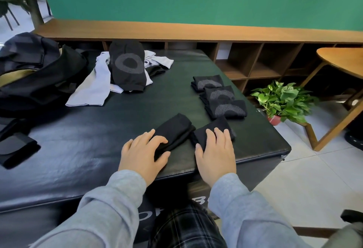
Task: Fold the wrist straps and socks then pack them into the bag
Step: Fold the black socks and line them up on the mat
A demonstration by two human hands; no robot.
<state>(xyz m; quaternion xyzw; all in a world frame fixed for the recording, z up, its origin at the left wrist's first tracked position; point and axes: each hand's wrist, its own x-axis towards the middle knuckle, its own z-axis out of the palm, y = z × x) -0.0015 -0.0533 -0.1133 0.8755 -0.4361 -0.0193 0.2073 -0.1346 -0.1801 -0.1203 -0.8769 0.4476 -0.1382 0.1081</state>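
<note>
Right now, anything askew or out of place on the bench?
Nothing damaged. The far heap of grey and black socks lies loose and unfolded, unlike the row of folded socks on the right. One folded strap sits alone at the left edge.

The bag runs off the picture's left edge, so its full shape cannot be seen, and the folded strap near it is also cut by that edge. The left hand covers the near end of one folded black sock, and the right hand covers much of another. White lettering on the counter's front is mostly hidden behind the sleeves and unreadable.
</note>
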